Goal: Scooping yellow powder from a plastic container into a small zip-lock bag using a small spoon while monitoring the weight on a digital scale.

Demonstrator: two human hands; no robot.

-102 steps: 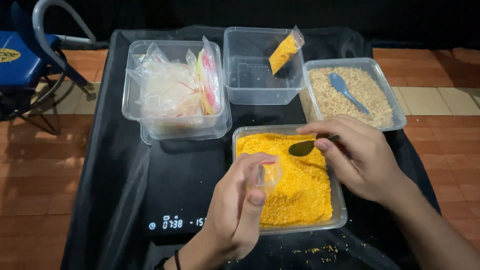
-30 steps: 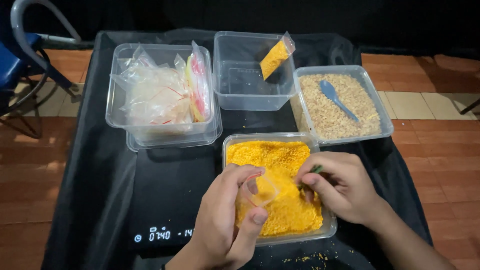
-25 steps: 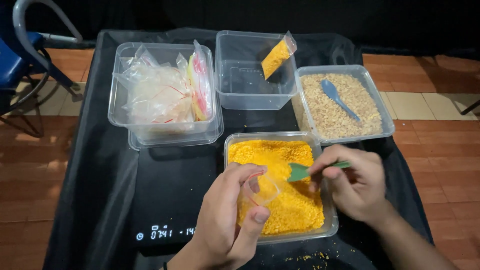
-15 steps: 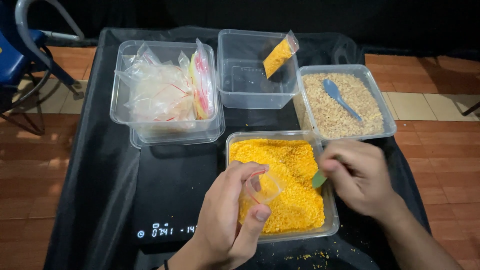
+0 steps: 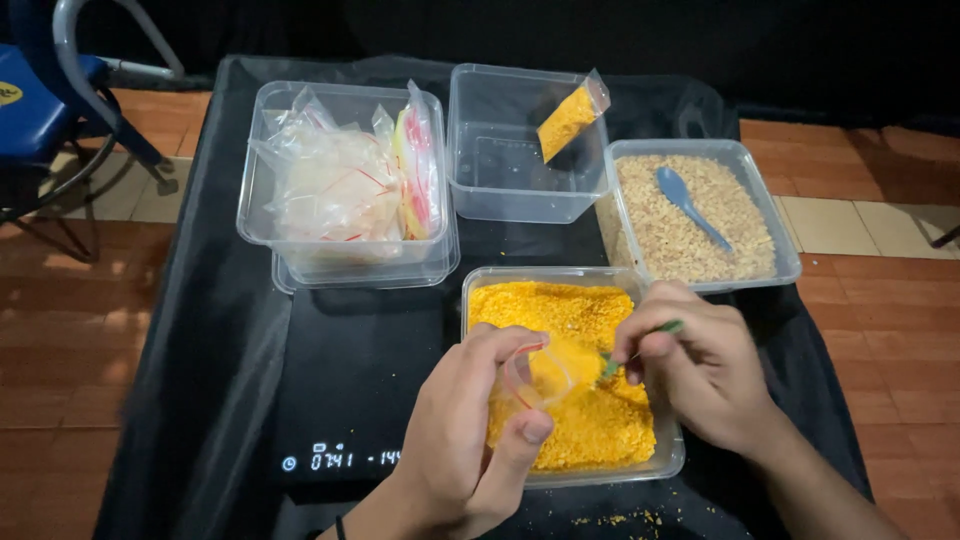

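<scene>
My left hand [image 5: 470, 430] holds a small clear zip bag [image 5: 532, 378] with its mouth held apart over a clear tub of yellow-orange crumbs [image 5: 560, 310]. My right hand [image 5: 700, 370] grips a green spoon [image 5: 640, 345], its bowl tipped at the bag's mouth. Some crumbs sit inside the bag. Both hands hover over the near half of the tub.
A black digital scale [image 5: 350, 400] lies under the tub, its display lit. Behind are a tub of empty zip bags [image 5: 345, 190], a clear tub with one filled bag [image 5: 570, 120], and a tub of beige grain with a blue spoon [image 5: 690, 205]. A blue chair [image 5: 40, 100] stands left.
My right hand scooped in the yellow crumbs and brought the green spoon over to the bag's mouth. My left hand kept the bag in place over the tub.
</scene>
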